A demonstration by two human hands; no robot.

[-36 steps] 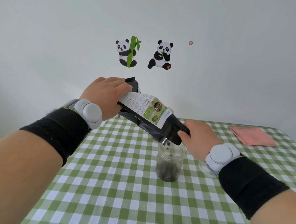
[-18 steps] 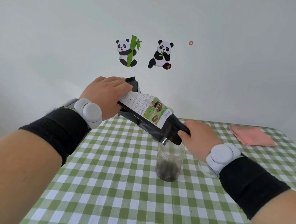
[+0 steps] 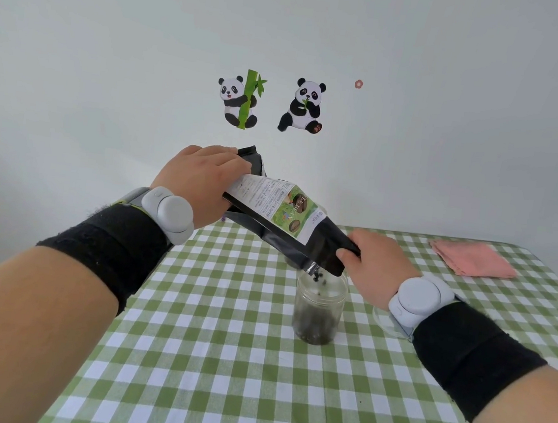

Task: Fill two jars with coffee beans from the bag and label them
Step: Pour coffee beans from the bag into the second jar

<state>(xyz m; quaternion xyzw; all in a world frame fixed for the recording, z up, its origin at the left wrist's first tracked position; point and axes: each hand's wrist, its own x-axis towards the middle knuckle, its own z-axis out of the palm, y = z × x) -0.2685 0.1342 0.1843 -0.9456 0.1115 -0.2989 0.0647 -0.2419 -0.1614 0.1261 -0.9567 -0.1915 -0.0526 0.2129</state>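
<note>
Bag (image 3: 283, 224) mouth-down (toward jar (image 3: 319, 310))

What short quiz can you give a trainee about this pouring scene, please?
1. True or false: the jar is full to its rim.
2. Which hand grips the raised end of the bag? A) left B) right C) both
3. What lies on the table near its far right corner?
Key: 1 False: the beans fill only its lower part. 2 A: the left hand grips it; the right hand pinches the low mouth end. 3 A folded pink cloth.
</note>
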